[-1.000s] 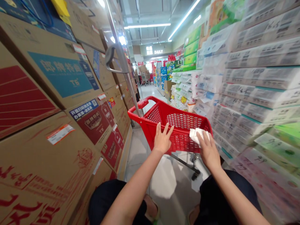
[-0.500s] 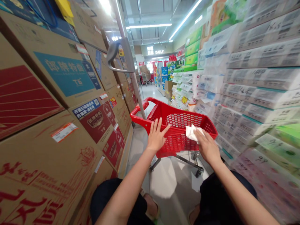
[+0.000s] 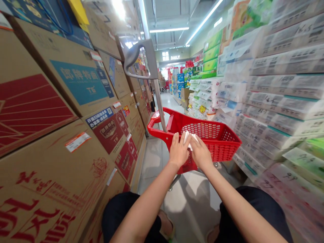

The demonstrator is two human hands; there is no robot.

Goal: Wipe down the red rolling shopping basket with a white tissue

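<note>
A red cart basket [image 3: 222, 148] with perforated sides stands in front of me, a grey handle [image 3: 154, 60] on a metal pole rising at its left end. Both hands are side by side at the basket's near rim. White tissue [image 3: 188, 140] shows between them. My right hand [image 3: 201, 153] is closed on the tissue, its fingers pressing it. Against the tissue's left edge is my left hand [image 3: 179, 152], its fingers extended over the rim; whether it grips any of the tissue is hard to see.
Stacked cardboard boxes [image 3: 76, 81] wall the left side. On the right rise piles of wrapped paper packs [image 3: 283, 84]. A tiled floor [image 3: 187, 195] runs under the cart, and my knees are at the bottom. Farther back stand more goods and a brown box [image 3: 186, 96].
My right hand has moved left with the tissue, up to my left hand. The left hand's spread fingers have come closer together at the tissue. The view has shifted slightly.
</note>
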